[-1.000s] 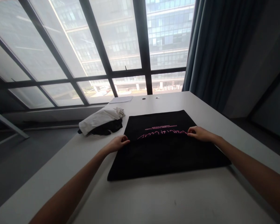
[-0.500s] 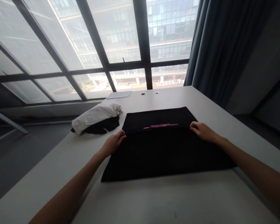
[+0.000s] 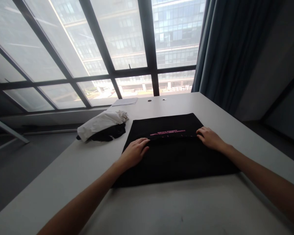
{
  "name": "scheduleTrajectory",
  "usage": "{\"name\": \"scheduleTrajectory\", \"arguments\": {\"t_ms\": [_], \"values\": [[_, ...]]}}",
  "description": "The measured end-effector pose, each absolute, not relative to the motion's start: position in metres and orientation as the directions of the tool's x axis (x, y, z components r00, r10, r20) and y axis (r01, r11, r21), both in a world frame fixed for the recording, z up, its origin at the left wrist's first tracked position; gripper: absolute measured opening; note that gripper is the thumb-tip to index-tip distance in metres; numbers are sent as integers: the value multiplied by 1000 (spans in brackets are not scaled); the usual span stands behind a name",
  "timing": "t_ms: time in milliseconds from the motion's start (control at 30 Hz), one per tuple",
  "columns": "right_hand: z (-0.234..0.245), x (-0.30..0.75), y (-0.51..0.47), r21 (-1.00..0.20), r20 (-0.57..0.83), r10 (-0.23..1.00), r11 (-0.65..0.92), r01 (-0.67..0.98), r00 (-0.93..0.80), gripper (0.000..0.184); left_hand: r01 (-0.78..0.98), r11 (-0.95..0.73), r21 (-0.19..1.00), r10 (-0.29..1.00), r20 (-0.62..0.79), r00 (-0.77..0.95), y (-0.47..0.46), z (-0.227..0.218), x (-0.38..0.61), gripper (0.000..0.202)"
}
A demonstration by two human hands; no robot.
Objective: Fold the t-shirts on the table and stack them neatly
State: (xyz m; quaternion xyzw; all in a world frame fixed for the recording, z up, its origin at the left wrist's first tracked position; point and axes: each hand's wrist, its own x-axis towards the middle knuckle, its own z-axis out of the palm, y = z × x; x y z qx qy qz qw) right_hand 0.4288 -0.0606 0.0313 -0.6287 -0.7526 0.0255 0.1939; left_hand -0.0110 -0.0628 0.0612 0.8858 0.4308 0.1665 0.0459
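A folded black T-shirt (image 3: 176, 160) lies spread on the table, with small pink lettering upside down to me on its far part. A folded-over edge runs across its middle, just below the print. On the left part of this fold my left hand (image 3: 134, 151) rests palm down, its fingers stretched out over the cloth. At the fold's right end my right hand (image 3: 210, 137) has its fingers curled on the edge of the shirt, the thumb below.
The white table (image 3: 176, 202) reaches to the window. Left of the shirt lies a crumpled white and black bundle of clothes (image 3: 103, 125). Paper sheets (image 3: 124, 101) and two round cable holes are at the far end. A dark blue curtain (image 3: 225, 55) hangs at the right.
My left hand has let go of the shirt's left edge and moved right onto the fold, fingers now extended. My right hand stays near the right edge. The fold looks slightly ruffled under the print.
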Motion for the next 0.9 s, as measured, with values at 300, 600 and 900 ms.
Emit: {"name": "scheduleTrajectory", "arguments": {"t_ms": [300,600,900], "values": [[-14,429,-97,-222,271,959,150,963,-87,58,803,-576,152,816,54,575,-82,13,11,61],[-5,417,-123,-190,288,950,179,965,-119,62,863,-490,123,872,52,487,-77,25,-6,66],[-5,422,-126,-178,295,952,135,975,-78,60,880,-458,124,888,34,458,-74,18,-13,69]]}}
